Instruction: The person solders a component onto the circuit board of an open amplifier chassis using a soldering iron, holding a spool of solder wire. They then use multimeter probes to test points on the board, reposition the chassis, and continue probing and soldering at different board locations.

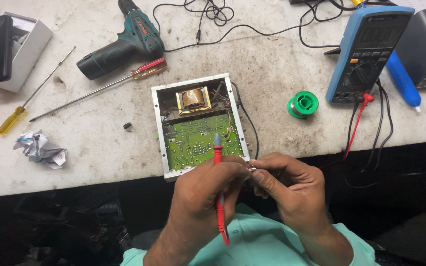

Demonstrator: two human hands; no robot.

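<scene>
Probe (217, 162) in left hand (203, 189)

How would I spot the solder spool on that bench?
Start at the open metal box with the green circuit board, mid-bench above the hands. Look right, toward the blue multimeter: the solder spool lies between them. It is the only small round green reel there, wound with grey wire.

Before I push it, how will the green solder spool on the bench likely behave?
The green solder spool looks small, so probably light. It lies flat on one flange, so it will likely slide rather than roll. If tipped onto its round rim, it could roll towards the blue multimeter.
</scene>
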